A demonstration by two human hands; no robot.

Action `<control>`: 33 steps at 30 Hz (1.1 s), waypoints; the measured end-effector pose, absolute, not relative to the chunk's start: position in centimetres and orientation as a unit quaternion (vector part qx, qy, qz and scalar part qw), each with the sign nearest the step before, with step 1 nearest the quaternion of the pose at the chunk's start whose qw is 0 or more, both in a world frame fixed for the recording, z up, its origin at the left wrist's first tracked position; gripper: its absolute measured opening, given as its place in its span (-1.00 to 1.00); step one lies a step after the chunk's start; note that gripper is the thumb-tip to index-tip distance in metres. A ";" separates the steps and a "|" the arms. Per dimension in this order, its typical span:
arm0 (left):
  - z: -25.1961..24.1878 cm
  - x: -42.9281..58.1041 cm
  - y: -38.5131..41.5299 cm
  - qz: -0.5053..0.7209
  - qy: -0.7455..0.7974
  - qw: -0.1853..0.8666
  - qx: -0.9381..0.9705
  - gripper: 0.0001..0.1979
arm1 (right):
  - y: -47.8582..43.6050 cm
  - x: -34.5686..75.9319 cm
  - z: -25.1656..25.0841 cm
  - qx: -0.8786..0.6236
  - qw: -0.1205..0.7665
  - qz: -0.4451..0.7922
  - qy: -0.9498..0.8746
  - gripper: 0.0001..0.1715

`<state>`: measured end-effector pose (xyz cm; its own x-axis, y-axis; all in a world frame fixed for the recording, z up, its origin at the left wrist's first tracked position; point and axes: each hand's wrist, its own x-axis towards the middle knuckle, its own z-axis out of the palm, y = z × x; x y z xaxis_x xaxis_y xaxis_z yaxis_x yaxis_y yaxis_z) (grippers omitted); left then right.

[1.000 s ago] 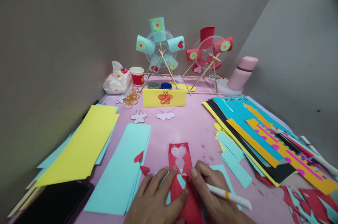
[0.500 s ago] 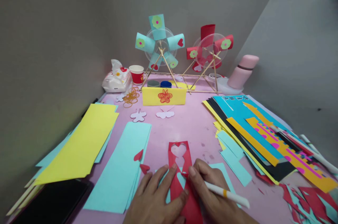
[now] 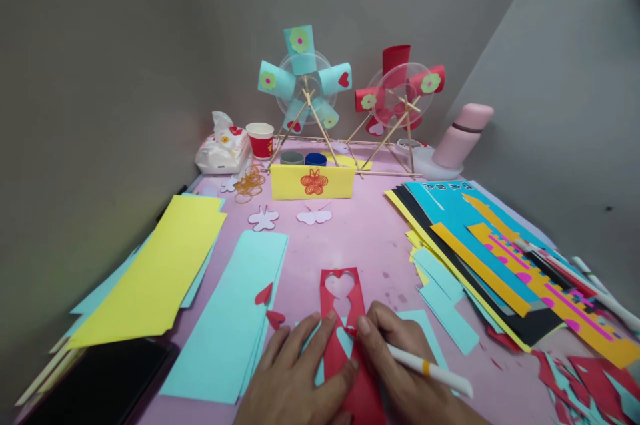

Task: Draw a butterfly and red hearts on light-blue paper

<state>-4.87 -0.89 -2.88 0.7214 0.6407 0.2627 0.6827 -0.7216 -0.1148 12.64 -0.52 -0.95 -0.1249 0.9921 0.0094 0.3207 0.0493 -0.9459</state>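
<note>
My left hand [image 3: 295, 375] lies with its fingers spread on a red paper strip [image 3: 367, 385], holding it down. Heart-shaped holes are cut in the strip, and light blue paper [image 3: 345, 341] shows through the lower one. In my right hand [image 3: 403, 361] is a white marker [image 3: 433, 373] with an orange band, gripped near its red tip at the edge of the lower hole. Another light blue sheet [image 3: 423, 328] lies partly under the right hand. Two red paper hearts [image 3: 264, 293] are left of the strip, by a stack of light blue strips [image 3: 227, 325].
Yellow sheets [image 3: 155, 271] and a dark phone [image 3: 100, 381] lie at left. Coloured sheets [image 3: 443, 195], an orange ruler [image 3: 543, 278] and paper scraps [image 3: 580, 378] are at right. Behind stand a light blue paper wheel [image 3: 306, 88], a red one [image 3: 397, 88], and a pink bottle [image 3: 463, 138].
The whole view has shifted very slightly to the side. Both hands, the marker and the red strip keep the same position relative to one another.
</note>
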 end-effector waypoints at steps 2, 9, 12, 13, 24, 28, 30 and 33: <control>-2.8 -4.9 -0.8 -0.103 -0.361 0.104 -0.921 -0.38 | -0.5 12.6 -0.9 -0.543 0.386 0.437 -0.605 -0.58; -2.9 -5.4 -0.4 -0.124 -0.342 0.078 -0.928 -0.63 | -0.6 12.4 -0.6 -0.562 0.380 0.426 -0.599 -0.56; -3.9 -5.2 -0.5 -0.148 -0.363 0.081 -0.917 -0.67 | -0.6 12.4 -0.6 -0.566 0.377 0.424 -0.598 -0.56; -4.3 -5.2 -0.5 -0.166 -0.359 0.088 -0.914 -0.67 | -0.6 12.4 -0.6 -0.566 0.377 0.423 -0.599 -0.56; -3.3 -5.2 -0.8 -0.125 -0.366 0.073 -0.919 -0.62 | -0.5 12.3 -0.5 -0.570 0.367 0.421 -0.603 -0.57; -2.8 -5.0 -0.7 -0.115 -0.364 0.076 -0.921 -0.54 | -0.5 12.5 -0.7 -0.565 0.358 0.419 -0.614 -0.58; -2.8 -5.0 -0.6 -0.120 -0.351 0.088 -0.925 -0.46 | -0.5 12.6 -0.9 -0.554 0.355 0.425 -0.622 -0.58; -2.9 -5.0 -0.4 -0.152 -0.336 0.105 -0.923 -0.43 | -0.4 12.6 -1.0 -0.548 0.353 0.433 -0.623 -0.58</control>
<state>-5.04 -0.37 -2.94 0.7278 0.5890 0.3512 0.6531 -0.7516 -0.0927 12.65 -0.38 -1.04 -0.1502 0.9880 -0.0352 0.3771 0.0244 -0.9259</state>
